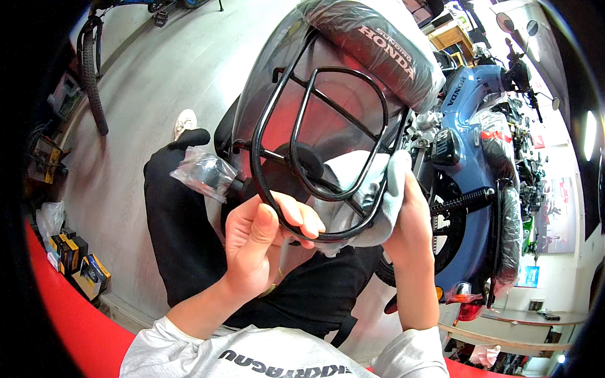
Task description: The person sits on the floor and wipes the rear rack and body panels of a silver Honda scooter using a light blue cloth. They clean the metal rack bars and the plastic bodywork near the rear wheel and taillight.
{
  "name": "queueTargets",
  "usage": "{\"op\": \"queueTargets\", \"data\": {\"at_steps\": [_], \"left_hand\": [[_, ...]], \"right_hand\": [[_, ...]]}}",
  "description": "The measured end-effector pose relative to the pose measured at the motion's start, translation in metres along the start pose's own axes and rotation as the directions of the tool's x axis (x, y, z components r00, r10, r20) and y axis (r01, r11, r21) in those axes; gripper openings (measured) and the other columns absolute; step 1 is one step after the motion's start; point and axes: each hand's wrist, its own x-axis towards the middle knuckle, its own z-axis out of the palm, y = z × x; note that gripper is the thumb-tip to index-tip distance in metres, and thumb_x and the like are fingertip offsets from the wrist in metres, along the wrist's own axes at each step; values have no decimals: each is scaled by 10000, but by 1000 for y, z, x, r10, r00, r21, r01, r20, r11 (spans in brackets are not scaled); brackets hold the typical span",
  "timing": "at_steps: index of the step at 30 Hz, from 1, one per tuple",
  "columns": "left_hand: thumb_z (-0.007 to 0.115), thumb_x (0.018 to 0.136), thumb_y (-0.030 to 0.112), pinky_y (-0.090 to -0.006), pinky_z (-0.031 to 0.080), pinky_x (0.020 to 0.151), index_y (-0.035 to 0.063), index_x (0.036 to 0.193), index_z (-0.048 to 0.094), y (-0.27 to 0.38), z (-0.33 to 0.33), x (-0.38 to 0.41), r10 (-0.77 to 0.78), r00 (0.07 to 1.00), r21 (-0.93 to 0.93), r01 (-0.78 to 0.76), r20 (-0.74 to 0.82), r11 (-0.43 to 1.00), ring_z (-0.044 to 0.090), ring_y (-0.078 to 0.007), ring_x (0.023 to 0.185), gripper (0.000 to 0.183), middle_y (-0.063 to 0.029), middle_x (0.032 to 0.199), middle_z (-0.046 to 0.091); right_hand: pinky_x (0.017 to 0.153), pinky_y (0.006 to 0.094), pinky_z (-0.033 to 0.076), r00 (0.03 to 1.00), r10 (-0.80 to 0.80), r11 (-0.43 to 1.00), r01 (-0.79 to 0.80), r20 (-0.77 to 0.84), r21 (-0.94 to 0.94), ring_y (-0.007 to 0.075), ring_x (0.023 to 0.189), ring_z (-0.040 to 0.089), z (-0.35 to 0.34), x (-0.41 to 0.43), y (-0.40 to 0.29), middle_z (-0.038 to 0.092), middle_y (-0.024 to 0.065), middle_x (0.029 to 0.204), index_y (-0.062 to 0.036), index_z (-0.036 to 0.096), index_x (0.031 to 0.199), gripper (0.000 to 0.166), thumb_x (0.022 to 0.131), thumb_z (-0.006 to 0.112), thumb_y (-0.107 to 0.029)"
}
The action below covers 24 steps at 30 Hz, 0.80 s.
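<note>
In front of me is a black tubular metal rear rack [302, 111] at the tail of a motorcycle. My left hand [253, 245] grips the near end of its outer rail, the thumb on my side and the fingertips around the tube. My right hand [410, 222] holds a pale grey cloth [340, 222] against the rack's near right side. Part of the cloth lies under the bars, and it hides most of the right fingers. Beyond the rack, the black seat [373, 47] bears Honda lettering under clear plastic wrap. A clear plastic bag [205, 174] covers a part left of the rack.
A blue Honda motorcycle [465, 227] stands close on my right, its shock absorber [465, 201] near my right forearm. My bent leg [184, 231] is at left. A bicycle tyre [90, 78] stands farther left. Small boxes [71, 255] sit at lower left.
</note>
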Motion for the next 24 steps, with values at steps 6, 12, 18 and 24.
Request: {"op": "queueTargets", "data": {"at_steps": [6, 12, 18, 24], "left_hand": [[477, 1021, 421, -343, 482, 654, 58, 917, 521, -3, -2, 1, 15, 1000, -9, -15, 3, 1000, 532, -213, 721, 379, -86, 783, 566], [484, 1017, 431, -343, 477, 666, 65, 899, 509, -2, -3, 0, 21, 1000, -9, -20, 7, 1000, 535, -204, 726, 385, -79, 773, 569], [494, 1012, 438, -333, 486, 665, 66, 892, 516, -2, -4, 1, 25, 1000, 20, -26, 8, 999, 547, -198, 741, 391, -73, 770, 580], [485, 1016, 435, -330, 512, 652, 62, 898, 529, 0, 0, -1, -36, 999, -5, 36, -27, 999, 562, -221, 759, 394, -95, 792, 587]], "right_hand": [[959, 368, 475, 1000, 17, 1000, -17, 2, 12, 215, 1029, 638, 18, -15, 16, 660, 93, 1129, -26, 575, 1203, 389, 1016, 509, -361], [927, 331, 479, 999, -3, 994, -1, -36, -107, 165, 1036, 614, 30, -41, 24, 650, 72, 1140, -16, 585, 1210, 416, 1017, 518, -378], [875, 325, 501, 987, -140, 976, 123, -84, -178, 158, 966, 628, 23, -18, 20, 651, 69, 1093, -36, 585, 1185, 368, 1036, 477, -355], [761, 332, 531, 992, -101, 994, 99, -72, -37, 150, 865, 629, 6, 9, 10, 656, 44, 986, -70, 585, 1113, 332, 1037, 469, -372]]}}
